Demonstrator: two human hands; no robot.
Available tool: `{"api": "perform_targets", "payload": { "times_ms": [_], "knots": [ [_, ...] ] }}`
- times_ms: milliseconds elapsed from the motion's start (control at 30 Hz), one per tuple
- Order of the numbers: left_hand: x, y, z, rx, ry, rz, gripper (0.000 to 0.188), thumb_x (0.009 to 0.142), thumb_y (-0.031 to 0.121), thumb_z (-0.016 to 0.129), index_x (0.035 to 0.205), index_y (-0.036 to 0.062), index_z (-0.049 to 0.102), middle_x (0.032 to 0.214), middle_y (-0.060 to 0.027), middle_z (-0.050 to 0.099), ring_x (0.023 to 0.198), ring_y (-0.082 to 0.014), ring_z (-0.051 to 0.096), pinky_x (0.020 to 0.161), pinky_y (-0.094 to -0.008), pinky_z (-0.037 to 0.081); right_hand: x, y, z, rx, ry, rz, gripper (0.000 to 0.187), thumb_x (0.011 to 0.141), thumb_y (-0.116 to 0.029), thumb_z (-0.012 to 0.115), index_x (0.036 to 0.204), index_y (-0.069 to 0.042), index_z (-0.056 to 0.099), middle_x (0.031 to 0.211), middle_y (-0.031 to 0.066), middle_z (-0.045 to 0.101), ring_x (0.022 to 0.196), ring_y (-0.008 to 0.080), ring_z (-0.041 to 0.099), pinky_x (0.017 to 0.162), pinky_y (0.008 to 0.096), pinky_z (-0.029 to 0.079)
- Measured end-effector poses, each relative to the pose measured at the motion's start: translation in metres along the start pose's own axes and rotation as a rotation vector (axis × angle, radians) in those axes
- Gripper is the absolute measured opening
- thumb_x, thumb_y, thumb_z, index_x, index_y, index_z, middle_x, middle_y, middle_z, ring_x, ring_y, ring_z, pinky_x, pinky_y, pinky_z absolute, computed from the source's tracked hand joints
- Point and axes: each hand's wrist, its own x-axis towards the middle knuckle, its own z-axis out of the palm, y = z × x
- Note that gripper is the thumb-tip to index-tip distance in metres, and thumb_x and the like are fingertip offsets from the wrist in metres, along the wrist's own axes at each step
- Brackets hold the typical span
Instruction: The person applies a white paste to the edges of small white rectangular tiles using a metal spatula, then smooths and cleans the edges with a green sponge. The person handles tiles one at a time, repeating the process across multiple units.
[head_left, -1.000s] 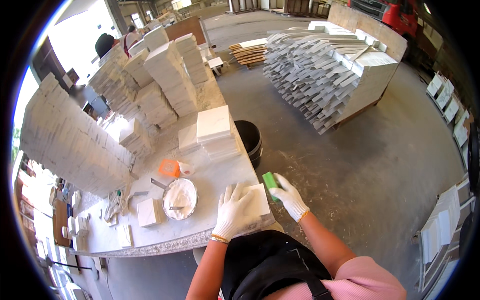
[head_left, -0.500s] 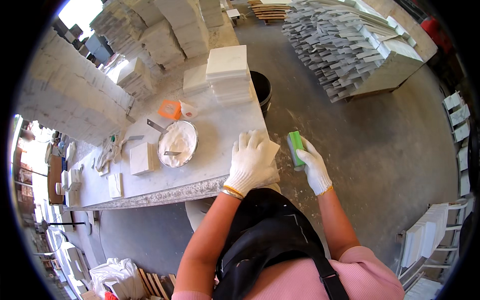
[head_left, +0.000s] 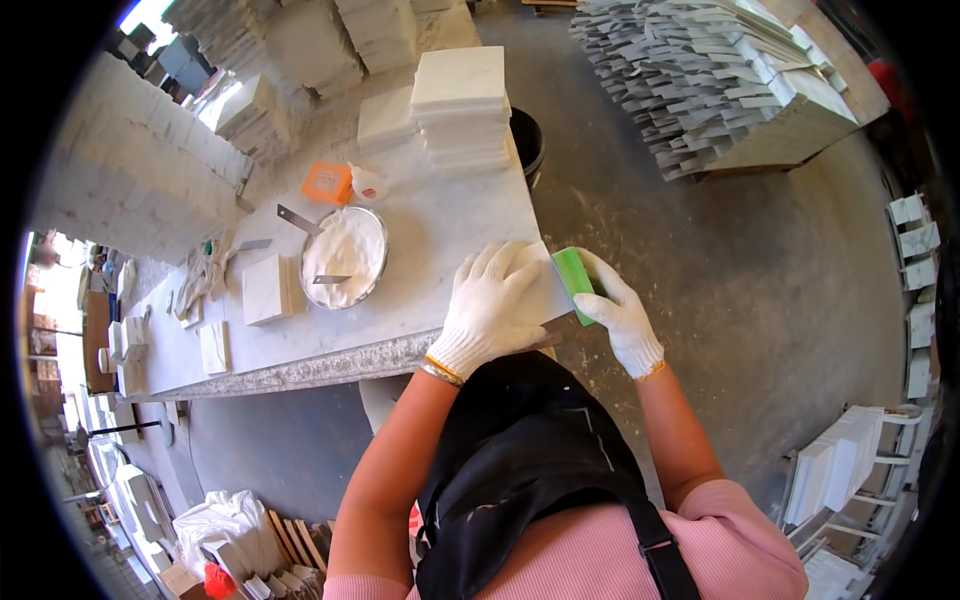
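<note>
My left hand (head_left: pixel 490 308), in a white knit glove, lies flat with fingers stretched over a white marble tile (head_left: pixel 550 290) at the table's right edge. Part of the tile is hidden under that hand. My gloved right hand (head_left: pixel 622 322) grips a green sanding block (head_left: pixel 573 282) between thumb and fingers. The block stands against the tile's right edge, seemingly touching it. To the left, a round metal bowl (head_left: pixel 385 243) holds white paste (head_left: pixel 358 245). One putty knife (head_left: pixel 298 219) leans out over its rim, and another blade (head_left: pixel 332 280) rests in the paste.
A tile stack (head_left: pixel 460 80) stands at the table's far right, with a black bucket (head_left: pixel 527 140) beyond the edge. An orange box (head_left: pixel 327 184) sits behind the bowl, a small tile stack (head_left: pixel 268 290) left of it. Thin slabs (head_left: pixel 690 90) fill a far-right pile.
My right hand has brought the green sanding block leftward, from out over the floor to the tile's edge. My left hand stays on the tile, its thumb now spread wider. The view has shifted slightly.
</note>
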Motion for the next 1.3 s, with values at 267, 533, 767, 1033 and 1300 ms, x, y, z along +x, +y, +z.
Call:
{"api": "perform_targets", "payload": {
  "times_ms": [267, 533, 767, 1033, 1300],
  "knots": [
    [-0.003, -0.006, 0.005, -0.074, 0.07, 0.021, 0.079, 0.055, 0.035, 0.086, 0.127, 0.0138, 0.061, 0.144, -0.0188, 0.05, 0.135, -0.0414, 0.045, 0.109, -0.0552, 0.036, 0.001, -0.003, 0.008, 0.019, 0.06, 0.108, 0.072, 0.086, -0.026, 0.075, 0.149, -0.004, 0.048, 0.142, 0.0084, 0.056, 0.129, 0.0181, 0.051, 0.105, 0.032, 0.044],
    [-0.004, -0.006, 0.007, -0.057, 0.1, 0.023, 0.073, 0.055, 0.033, 0.084, 0.122, 0.0107, 0.064, 0.143, -0.0148, 0.05, 0.136, -0.0379, 0.044, 0.111, -0.0525, 0.035, 0.017, 0.014, 0.008, -0.075, 0.067, -0.043, 0.067, 0.088, -0.025, 0.073, 0.147, -0.004, 0.05, 0.144, 0.0094, 0.055, 0.129, 0.0175, 0.051, 0.107, 0.0314, 0.042],
    [-0.005, -0.008, 0.006, -0.047, 0.059, -0.001, 0.076, 0.057, 0.035, 0.083, 0.127, 0.0124, 0.062, 0.145, -0.0167, 0.049, 0.137, -0.0397, 0.043, 0.112, -0.0536, 0.034, -0.013, -0.01, 0.013, -0.3, 0.037, -0.093, 0.07, 0.087, -0.027, 0.074, 0.147, -0.003, 0.049, 0.143, 0.0091, 0.056, 0.13, 0.0178, 0.05, 0.109, 0.0325, 0.041],
    [-0.008, -0.009, 0.007, -0.079, 0.082, 0.005, 0.073, 0.058, 0.035, 0.083, 0.125, 0.0117, 0.063, 0.146, -0.0173, 0.049, 0.137, -0.0408, 0.043, 0.112, -0.054, 0.035, 0.006, 0.01, 0.01, 0.022, 0.084, 0.088, 0.069, 0.088, -0.024, 0.07, 0.148, -0.001, 0.047, 0.144, 0.0091, 0.055, 0.131, 0.0185, 0.05, 0.109, 0.0328, 0.039],
    [-0.004, -0.005, 0.004, -0.09, 0.09, 0.018, 0.074, 0.057, 0.032, 0.083, 0.126, 0.0125, 0.062, 0.145, -0.017, 0.049, 0.137, -0.0406, 0.044, 0.111, -0.0539, 0.035, 0.015, 0.026, 0.009, -0.05, 0.077, -0.017, 0.066, 0.09, -0.025, 0.067, 0.148, 0.001, 0.047, 0.145, 0.0079, 0.054, 0.129, 0.0178, 0.051, 0.107, 0.0329, 0.041]
  ]
}}
